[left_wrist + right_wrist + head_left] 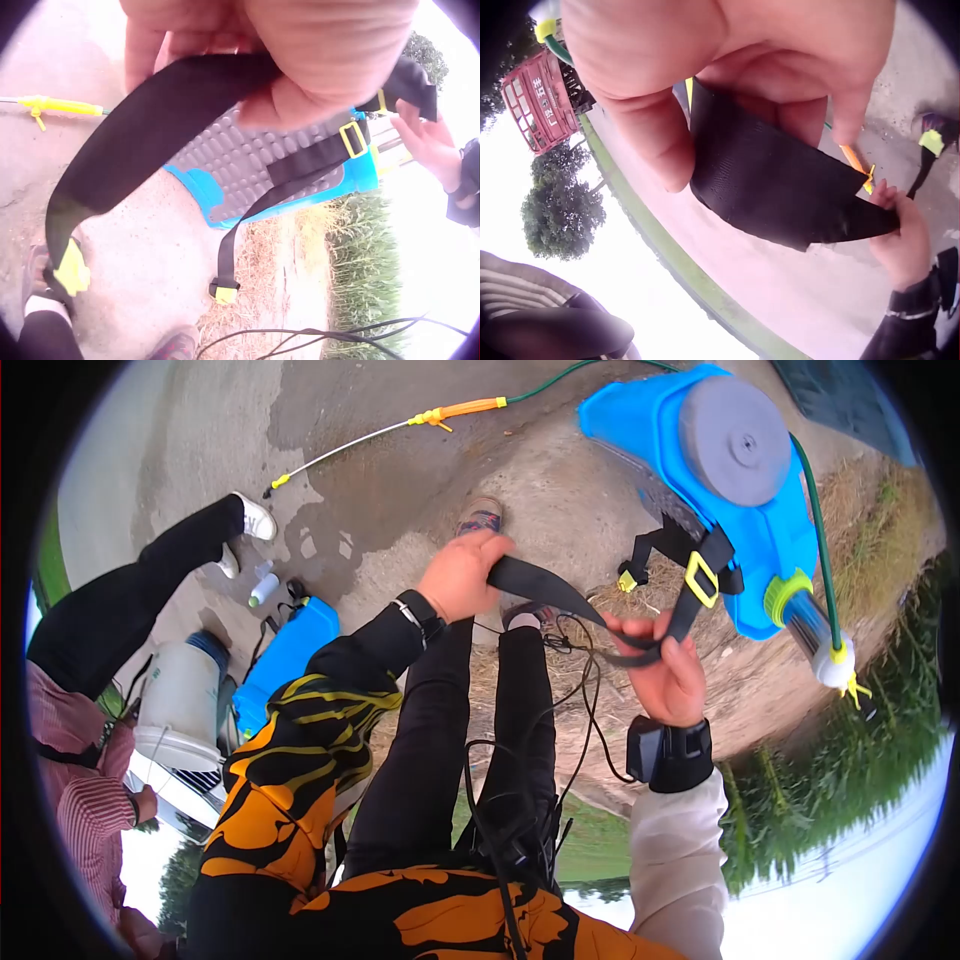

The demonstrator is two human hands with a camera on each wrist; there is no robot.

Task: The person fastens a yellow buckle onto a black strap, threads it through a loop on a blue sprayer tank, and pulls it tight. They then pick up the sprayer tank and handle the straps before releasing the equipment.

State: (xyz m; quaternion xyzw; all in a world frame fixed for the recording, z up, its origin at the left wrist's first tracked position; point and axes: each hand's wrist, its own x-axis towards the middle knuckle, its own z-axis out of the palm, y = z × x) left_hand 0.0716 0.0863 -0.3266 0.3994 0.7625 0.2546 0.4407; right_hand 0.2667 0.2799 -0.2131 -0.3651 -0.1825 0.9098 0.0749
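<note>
A black webbing shoulder strap point(548, 588) stretches between both hands. My left hand point(462, 576) grips its wide part; in the left wrist view the thumb lies over the band, and a yellow-green buckle point(73, 268) hangs from its lower end. My right hand point(668, 678) holds the strap farther along, thumb against fingers, below a yellow slide buckle point(702, 579). The strap runs to a blue backpack sprayer point(625, 410) with a round grey lid point(735, 440). A second strap end with a yellow clip point(627, 580) hangs beside it.
A spray lance point(440, 415) lies on the wet concrete, joined to a green hose point(560, 375). Thin black cables point(590, 700) dangle before my legs. At left are another blue tank point(290, 660), a white bucket point(180, 695) and a person in a striped shirt point(90, 810).
</note>
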